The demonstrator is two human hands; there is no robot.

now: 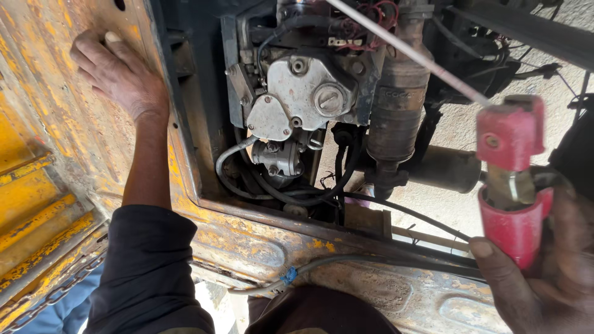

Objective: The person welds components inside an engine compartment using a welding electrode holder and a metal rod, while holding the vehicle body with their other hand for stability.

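Red-handled welding electrode holder (512, 185), with a thin grey welding rod (408, 52) clamped in its head, sits at the right edge of view, in the right hand (544, 260). The rod slants up and left across the open engine bay.

Largest first: worn yellow steel body panel (55, 124), rusted and scraped, fills the left and bottom of the frame. The left hand (117, 71) lies flat on it near the top, fingers spread and released, gripping nothing; a dark sleeve (145, 266) covers the forearm.

Next, the opening in the panel. Inside it is a grey cast-metal pump housing (303, 93) with bolt heads and a slotted plug. Just to its right is a rusty brown cylindrical canister (399, 99). Black rubber hoses (322, 185) loop beneath.

Smaller: a grey cable with a blue tie (289, 275) runs along the lower panel edge. A chain (62, 287) hangs at lower left.

Right-hand fingers are clenched around the holder's lower red grip, thumb laid along its side.

Handling judgement: the holder looks rigid and moderately weighty, its plastic grip not slippery. The rod looks light, thin and easily bent or snapped. Hold belongs on the insulated red handle, well clear of the metal jaw and rod.
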